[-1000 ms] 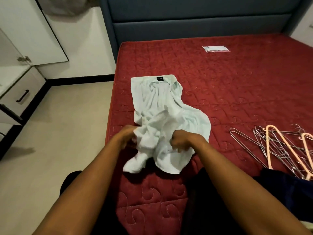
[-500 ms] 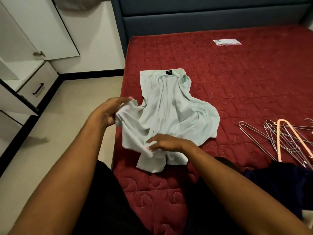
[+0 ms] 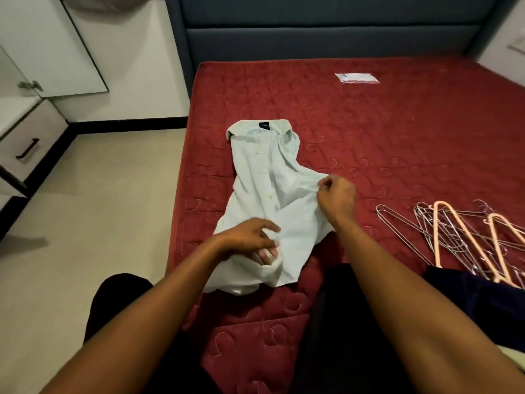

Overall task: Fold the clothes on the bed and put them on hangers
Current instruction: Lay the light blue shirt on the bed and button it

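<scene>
A pale mint button-up shirt (image 3: 262, 180) lies on the red quilted mattress (image 3: 383, 132), collar toward the headboard, its lower half rumpled. My right hand (image 3: 336, 199) pinches a fold at the shirt's right edge. My left hand (image 3: 250, 237) rests on the lower front of the shirt, fingers spread, fingertips tucked at a fold near the hem. A pile of wire and peach plastic hangers (image 3: 466, 237) lies on the mattress to the right, apart from the shirt.
A dark navy garment (image 3: 483, 302) lies at the bed's near right. A small white packet (image 3: 356, 78) sits near the blue headboard (image 3: 326, 32). White drawers (image 3: 28, 143) and a cabinet stand at the left, beyond beige floor (image 3: 99, 209).
My left hand came down from holding a sleeve up at the left and now rests on the lower shirt. My right hand moved up and right to the shirt's right edge.
</scene>
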### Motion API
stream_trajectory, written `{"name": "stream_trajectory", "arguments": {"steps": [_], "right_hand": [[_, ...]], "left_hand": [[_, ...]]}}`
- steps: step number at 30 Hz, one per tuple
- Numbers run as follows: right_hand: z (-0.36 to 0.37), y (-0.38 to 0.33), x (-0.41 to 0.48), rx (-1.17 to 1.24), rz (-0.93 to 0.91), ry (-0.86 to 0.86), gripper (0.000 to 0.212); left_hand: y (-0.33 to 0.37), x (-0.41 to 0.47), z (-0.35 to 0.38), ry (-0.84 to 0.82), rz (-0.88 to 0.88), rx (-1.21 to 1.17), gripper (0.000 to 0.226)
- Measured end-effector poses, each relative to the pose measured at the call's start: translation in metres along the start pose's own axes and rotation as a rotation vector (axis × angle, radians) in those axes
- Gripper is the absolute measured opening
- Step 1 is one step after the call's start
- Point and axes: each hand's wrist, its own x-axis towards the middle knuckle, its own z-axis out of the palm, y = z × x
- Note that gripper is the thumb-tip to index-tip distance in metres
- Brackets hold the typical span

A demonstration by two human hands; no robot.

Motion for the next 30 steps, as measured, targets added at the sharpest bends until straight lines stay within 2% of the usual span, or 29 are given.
{"name": "stream_trajectory", "arguments": {"steps": [2,3,4,6,7,9,15,17,18,19,20,21,23,25,27,28,29,30], "right_hand": [[-0.009,0.015,0.009,-0.047,0.173,0.021,0.035],[-0.01,0.023,0.013,-0.104,0.283,-0.042,0.045],[-0.011,0.03,0.015,-0.144,0.385,-0.13,0.053],[-0.012,0.042,0.017,-0.133,0.453,-0.245,0.047],[-0.013,0.045,0.019,-0.099,0.429,-0.218,0.037],[-0.018,0.044,0.024,0.007,0.348,-0.05,0.019],[-0.03,0.002,0.025,0.396,0.119,0.319,0.017],[-0.037,-0.026,0.013,0.467,-0.084,0.334,0.016],[-0.038,-0.04,0.005,0.453,-0.249,0.22,0.015],[-0.037,-0.052,-0.003,0.38,-0.415,0.014,0.013],[-0.035,-0.06,-0.009,0.2,-0.543,-0.243,0.012],[-0.029,-0.065,-0.016,-0.033,-0.6,-0.49,0.014],[-0.014,-0.065,-0.031,-0.343,-0.464,-0.803,0.024],[0.001,-0.052,-0.044,-0.365,-0.31,-0.855,0.044],[0.014,-0.037,-0.055,-0.381,-0.276,-0.872,0.07],[0.019,-0.029,-0.06,-0.39,-0.267,-0.909,0.077],[0.023,-0.024,-0.063,-0.393,-0.263,-0.94,0.077],[0.024,-0.02,-0.065,-0.376,-0.263,-0.949,0.067]], "left_hand": [[0.001,0.006,-0.01,0.238,0.07,0.026,0.022],[0.0,0.009,-0.015,0.334,0.083,0.08,0.017],[-0.002,0.012,-0.019,0.386,0.083,0.12,0.014],[-0.006,0.013,-0.021,0.398,0.057,0.137,0.012],[-0.008,0.015,-0.021,0.386,0.042,0.13,0.012],[-0.014,0.022,-0.019,0.38,0.035,0.126,0.013],[-0.025,0.034,-0.01,0.347,0.066,0.275,0.019],[-0.021,0.033,-0.007,0.382,0.091,0.157,0.022],[-0.018,0.034,-0.006,0.418,0.097,0.034,0.025],[-0.016,0.036,-0.007,0.455,0.097,-0.095,0.029],[-0.013,0.039,-0.007,0.49,0.093,-0.2,0.033],[-0.011,0.041,-0.008,0.521,0.084,-0.269,0.036],[-0.009,0.043,-0.006,0.551,0.049,-0.326,0.038],[-0.01,0.044,-0.002,0.547,0.006,-0.276,0.033],[-0.015,0.04,0.004,0.498,-0.028,-0.169,0.024],[-0.018,0.039,0.006,0.459,-0.039,-0.14,0.022],[-0.021,0.037,0.008,0.419,-0.04,-0.126,0.023],[-0.023,0.034,0.008,0.384,-0.028,-0.113,0.027]]}}
